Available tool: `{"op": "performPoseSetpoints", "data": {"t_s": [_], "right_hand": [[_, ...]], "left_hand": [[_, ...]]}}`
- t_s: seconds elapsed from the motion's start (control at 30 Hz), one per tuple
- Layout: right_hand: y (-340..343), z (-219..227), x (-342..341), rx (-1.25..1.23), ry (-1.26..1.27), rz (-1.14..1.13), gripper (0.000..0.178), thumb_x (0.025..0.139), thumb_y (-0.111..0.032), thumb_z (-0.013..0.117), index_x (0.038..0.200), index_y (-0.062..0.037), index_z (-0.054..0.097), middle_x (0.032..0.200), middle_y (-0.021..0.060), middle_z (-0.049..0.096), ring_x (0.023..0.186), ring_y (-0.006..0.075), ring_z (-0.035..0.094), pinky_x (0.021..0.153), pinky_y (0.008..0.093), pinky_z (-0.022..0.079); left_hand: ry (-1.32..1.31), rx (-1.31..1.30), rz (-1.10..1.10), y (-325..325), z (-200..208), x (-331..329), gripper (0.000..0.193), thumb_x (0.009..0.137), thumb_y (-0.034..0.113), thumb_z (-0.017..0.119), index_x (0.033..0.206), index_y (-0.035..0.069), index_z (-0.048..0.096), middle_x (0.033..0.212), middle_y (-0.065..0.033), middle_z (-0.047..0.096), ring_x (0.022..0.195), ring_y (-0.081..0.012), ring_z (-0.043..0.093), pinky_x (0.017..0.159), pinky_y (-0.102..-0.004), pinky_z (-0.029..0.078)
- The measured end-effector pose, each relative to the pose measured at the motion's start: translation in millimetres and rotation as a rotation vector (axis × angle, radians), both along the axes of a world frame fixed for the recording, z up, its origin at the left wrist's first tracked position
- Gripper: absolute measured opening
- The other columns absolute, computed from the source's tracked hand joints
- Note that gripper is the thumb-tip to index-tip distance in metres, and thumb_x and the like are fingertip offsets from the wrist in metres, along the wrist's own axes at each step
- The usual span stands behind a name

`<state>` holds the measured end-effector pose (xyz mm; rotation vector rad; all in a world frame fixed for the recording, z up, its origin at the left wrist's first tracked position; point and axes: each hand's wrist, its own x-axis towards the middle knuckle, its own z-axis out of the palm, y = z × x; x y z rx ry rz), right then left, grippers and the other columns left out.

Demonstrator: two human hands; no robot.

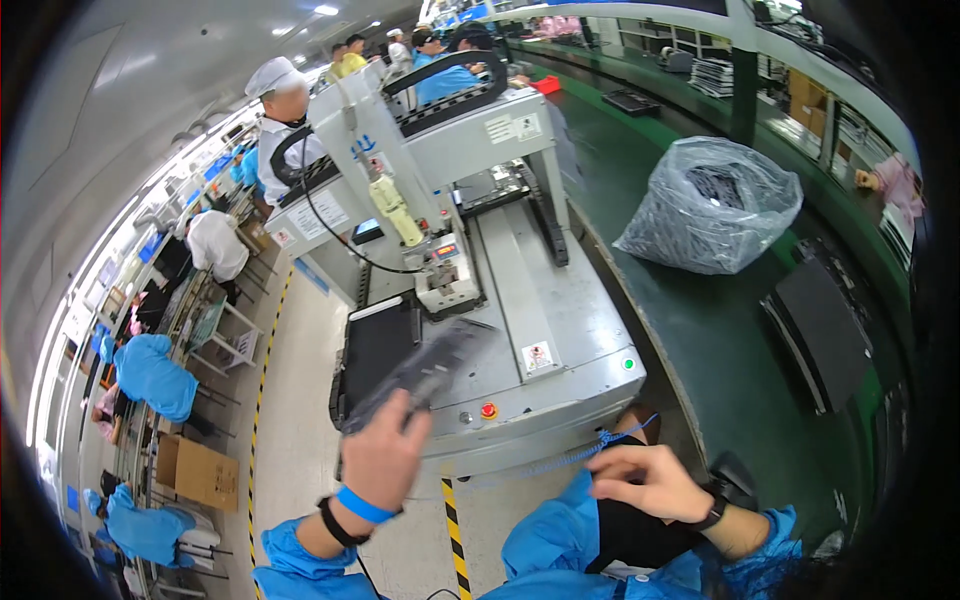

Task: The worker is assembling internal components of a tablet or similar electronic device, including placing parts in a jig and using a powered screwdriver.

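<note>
My left hand (385,450), with a blue band and a black band at the wrist, grips a dark, flat, rectangular panel (435,370) by its near end. Motion blurs the panel, so its exact kind does not show. It is held tilted over the front of a grey bench machine (590,345), beside a black tray (380,345). Above my lap at the right, my right hand (650,482) has its fingers loosely bent and apart, with nothing visible in them. A blue coiled cord (590,445) runs close by its fingertips.
On the machine are a metal fixture (447,285), a pale green tool head (397,210) and a red button (488,411). A clear plastic bag (715,205) of dark pieces and stacked dark panels (820,325) lie on the green surface at right. A person in a white cap (275,75) stands behind.
</note>
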<state>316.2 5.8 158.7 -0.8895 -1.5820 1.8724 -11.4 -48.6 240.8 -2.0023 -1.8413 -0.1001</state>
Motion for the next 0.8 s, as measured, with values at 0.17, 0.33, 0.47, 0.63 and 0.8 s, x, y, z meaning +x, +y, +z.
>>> {"op": "performPoseSetpoints", "data": {"t_s": [0.17, 0.33, 0.47, 0.63, 0.8], "right_hand": [[-23, -7, -28, -0.349, 0.584, -0.271, 0.044, 0.095, -0.01, 0.063, 0.136, -0.0035, 0.048, 0.126, 0.0125, 0.06, 0.113, 0.0168, 0.059, 0.098, 0.032, 0.046], [-27, -1, 36, -0.424, 0.355, -0.819, 0.027, 0.082, 0.001, 0.057, 0.109, -0.0017, 0.061, 0.101, 0.0075, 0.067, 0.093, 0.0204, 0.065, 0.084, 0.0359, 0.051], [-31, 39, 68, -0.128, 0.378, -0.969, 0.025, 0.081, 0.0, 0.061, 0.106, -0.0001, 0.06, 0.098, 0.009, 0.066, 0.089, 0.0212, 0.065, 0.081, 0.0359, 0.052], [-3, 33, 129, -0.3, 0.264, -0.647, 0.025, 0.085, -0.003, 0.07, 0.107, -0.0004, 0.061, 0.096, 0.0055, 0.066, 0.085, 0.0147, 0.065, 0.076, 0.0315, 0.054], [-18, 28, 137, -0.086, -0.017, -0.551, 0.032, 0.088, -0.011, 0.072, 0.116, 0.0011, 0.062, 0.101, 0.0027, 0.068, 0.091, 0.0104, 0.062, 0.082, 0.0272, 0.051]], "left_hand": [[-0.08, 0.082, -0.598, 8, -24, 111, 0.013, 0.076, 0.021, 0.068, 0.088, 0.015, 0.07, 0.128, -0.0208, 0.06, 0.106, -0.0333, 0.065, 0.081, -0.0382, 0.055], [-0.251, 0.019, -0.837, 9, -80, 188, 0.037, 0.088, 0.03, 0.059, 0.123, 0.019, 0.06, 0.143, -0.0254, 0.045, 0.124, -0.0392, 0.052, 0.096, -0.0446, 0.047], [-0.726, -0.421, -1.176, 25, -64, 172, 0.073, 0.085, 0.034, 0.068, 0.146, 0.01, 0.037, 0.151, -0.0261, 0.033, 0.139, -0.0421, 0.033, 0.112, -0.0531, 0.028], [-2.168, -0.818, -0.419, 47, -110, 168, 0.088, 0.083, 0.013, 0.073, 0.153, 0.002, 0.021, 0.155, -0.0164, 0.029, 0.143, -0.0312, 0.03, 0.114, -0.0446, 0.027], [-2.29, -1.48, -0.189, 50, -137, 187, 0.064, 0.083, -0.005, 0.064, 0.142, 0.002, 0.04, 0.132, -0.0142, 0.056, 0.12, -0.0294, 0.055, 0.102, -0.0444, 0.044]]}}
